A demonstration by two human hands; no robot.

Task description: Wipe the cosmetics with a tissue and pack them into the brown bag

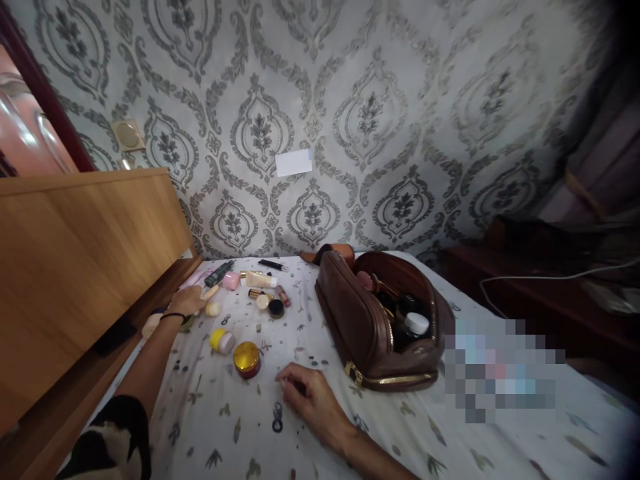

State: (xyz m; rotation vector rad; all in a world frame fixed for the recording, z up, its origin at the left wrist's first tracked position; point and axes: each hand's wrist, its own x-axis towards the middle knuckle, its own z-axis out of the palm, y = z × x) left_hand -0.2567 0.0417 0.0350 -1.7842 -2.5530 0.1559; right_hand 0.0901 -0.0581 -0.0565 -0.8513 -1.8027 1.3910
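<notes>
My left hand [186, 301], with a dark band at the wrist, reaches over the left side of the patterned sheet. Its fingertips meet a slim peach-coloured tube [211, 291]; whether they grip it is unclear. Close by are a small cream-coloured jar [213, 309], a pink jar [231, 280] and a dark green tube [219, 274]. My right hand [313, 400] rests on the sheet, fingers loosely bent and apart, nothing visible in them. To its left stands a gold-lidded jar [247, 359], beside a yellow-and-white container [223, 341]. The brown cosmetic bag [350, 313] lies unzipped, showing a white-capped bottle [416, 325].
Further cosmetics lie mid-sheet: a beige squeeze tube [260, 279], a black-lidded pot [275, 307] and a black pencil-like item [273, 265]. A wooden cabinet [90, 247] borders the left side. Patterned wallpaper [310, 100] rises behind. A blurred patch [495, 370] covers something at right.
</notes>
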